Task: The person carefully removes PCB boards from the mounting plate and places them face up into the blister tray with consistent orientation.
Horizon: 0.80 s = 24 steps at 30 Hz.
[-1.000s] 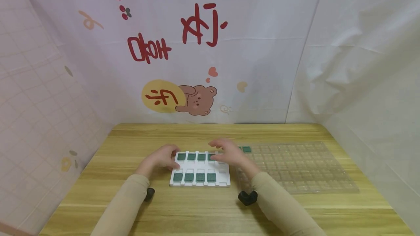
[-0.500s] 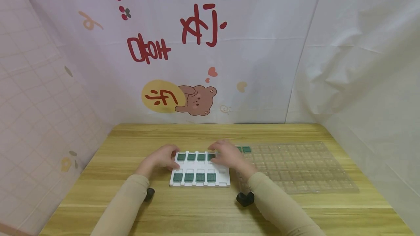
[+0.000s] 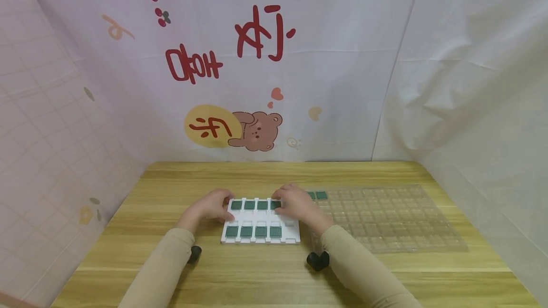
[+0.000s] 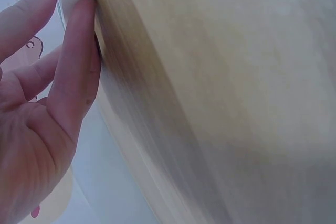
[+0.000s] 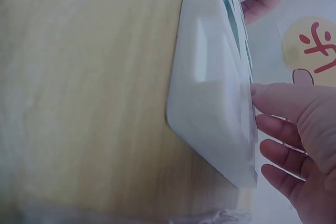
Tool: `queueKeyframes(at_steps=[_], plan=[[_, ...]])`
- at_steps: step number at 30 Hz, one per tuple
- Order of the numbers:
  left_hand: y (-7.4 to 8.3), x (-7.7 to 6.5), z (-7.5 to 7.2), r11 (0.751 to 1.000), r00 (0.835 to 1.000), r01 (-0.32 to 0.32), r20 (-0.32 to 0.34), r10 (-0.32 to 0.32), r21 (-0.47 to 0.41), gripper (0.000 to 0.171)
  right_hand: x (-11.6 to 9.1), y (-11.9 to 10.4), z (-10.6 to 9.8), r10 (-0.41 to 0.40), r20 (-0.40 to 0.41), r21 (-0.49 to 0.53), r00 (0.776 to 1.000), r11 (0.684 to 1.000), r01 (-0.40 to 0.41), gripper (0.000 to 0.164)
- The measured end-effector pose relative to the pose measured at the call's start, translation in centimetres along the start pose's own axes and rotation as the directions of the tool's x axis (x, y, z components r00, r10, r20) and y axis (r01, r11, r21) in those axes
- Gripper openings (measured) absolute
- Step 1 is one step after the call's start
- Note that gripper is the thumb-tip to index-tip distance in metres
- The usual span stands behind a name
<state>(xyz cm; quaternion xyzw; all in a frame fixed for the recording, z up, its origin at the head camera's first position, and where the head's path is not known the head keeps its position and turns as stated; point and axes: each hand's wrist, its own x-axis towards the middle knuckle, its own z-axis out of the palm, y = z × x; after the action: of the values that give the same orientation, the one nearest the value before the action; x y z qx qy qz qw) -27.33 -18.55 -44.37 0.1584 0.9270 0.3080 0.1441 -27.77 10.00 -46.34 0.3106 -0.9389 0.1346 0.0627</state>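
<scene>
A white slotted tray (image 3: 261,217) lies on the table with two rows of square green chips (image 3: 261,232). My left hand (image 3: 214,204) grips its left edge, the thumb on the near side; the left wrist view shows the fingertips on the tray's white edge. At the far row's fourth slot, my right hand (image 3: 295,202) has its thumb and forefinger at opposite ends of a green chip (image 3: 275,205), pinching it in the slot. In the right wrist view the thumb (image 5: 278,98) touches the tray's upper face; that chip is hidden there.
A clear compartment tray (image 3: 389,217) lies to the right, behind the right forearm. Two green chips (image 3: 321,195) sit in its far left corner. Wooden table (image 3: 257,274) lies around both trays, with a printed curtain (image 3: 342,61) at the back.
My right hand has shifted slightly left and down, its thumb and forefinger closing over the far row's fourth chip. The left hand and the white tray have stayed in place.
</scene>
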Motion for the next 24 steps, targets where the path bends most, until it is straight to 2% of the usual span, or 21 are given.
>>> queueKeyframes(at_steps=[7,13,24], plan=[[0.08,-0.11,-0.05,1.000,1.000,-0.006,0.002,0.006,-0.006,0.063,0.19,-0.05,0.16,0.006,0.006,-0.043,1.000,0.999,-0.006,0.034],[0.23,-0.13,-0.08,1.000,1.000,-0.017,0.005,0.017,0.002,0.063,0.35,-0.25,0.22,0.039,0.028,-0.052,0.999,0.998,-0.038,0.031],[0.19,-0.18,-0.02,1.000,1.000,-0.012,0.008,0.012,0.006,0.062,0.33,-0.73,0.00,0.047,0.046,-0.066,0.998,0.997,-0.044,0.029]])
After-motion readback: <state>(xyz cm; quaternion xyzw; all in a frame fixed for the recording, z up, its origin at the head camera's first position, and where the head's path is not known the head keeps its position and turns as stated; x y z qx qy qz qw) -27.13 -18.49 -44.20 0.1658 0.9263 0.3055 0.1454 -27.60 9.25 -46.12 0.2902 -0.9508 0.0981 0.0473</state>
